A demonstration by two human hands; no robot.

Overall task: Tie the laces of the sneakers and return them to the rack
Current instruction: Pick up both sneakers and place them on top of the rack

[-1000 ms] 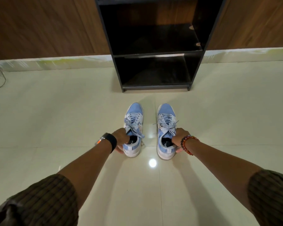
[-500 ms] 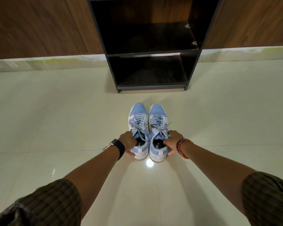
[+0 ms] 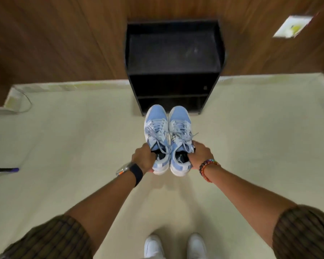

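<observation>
Two light blue sneakers with tied grey-blue laces are held side by side in the air, toes pointing at the rack. My left hand (image 3: 144, 157) grips the collar of the left sneaker (image 3: 155, 131). My right hand (image 3: 200, 156) grips the collar of the right sneaker (image 3: 180, 131). The black shoe rack (image 3: 173, 53) stands against the wooden wall straight ahead, its top and lower shelves bare. The sneakers' toes hover in front of its lowest shelf.
Pale tiled floor (image 3: 260, 137) spreads to both sides. My feet in white shoes (image 3: 154, 246) stand below the sneakers. A cable (image 3: 26, 101) lies at the left wall corner, and a dark rod with a purple tip (image 3: 6, 170) at the left edge.
Both sneakers were pushed together on the floor, then lifted off it. The view has risen higher, so the rack's top now shows from above.
</observation>
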